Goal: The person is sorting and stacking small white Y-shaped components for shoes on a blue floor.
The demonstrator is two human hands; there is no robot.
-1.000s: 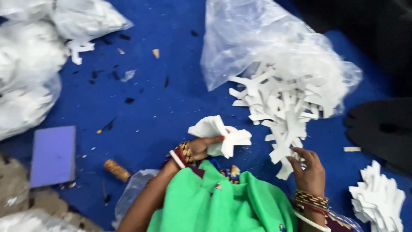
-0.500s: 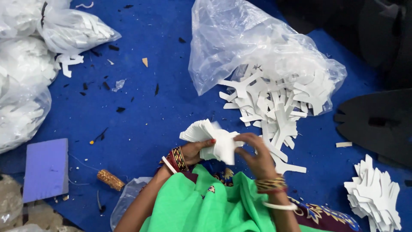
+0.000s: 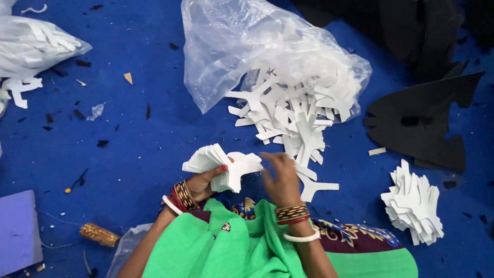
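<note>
My left hand [image 3: 201, 183] grips a fanned stack of white cut-out pieces [image 3: 222, 164] just above my green-clad lap. My right hand [image 3: 280, 177] is blurred, right beside that stack, fingers near its right edge; whether it holds a piece is unclear. Just beyond lies a loose heap of white Y-shaped cut-outs [image 3: 293, 116] spilling from a clear plastic bag [image 3: 247, 46] onto the blue floor covering [image 3: 128, 139].
A neat pile of white cut-outs [image 3: 414, 203] sits at the right. Black foam sheets [image 3: 427, 121] lie at the far right. A filled plastic bag [image 3: 36, 46] is at the top left, a purple block [image 3: 18, 231] and a small golden roll [image 3: 99, 234] at the lower left.
My right hand came from the loose heap on the right over to the stack in my left hand. The view shifted slightly.
</note>
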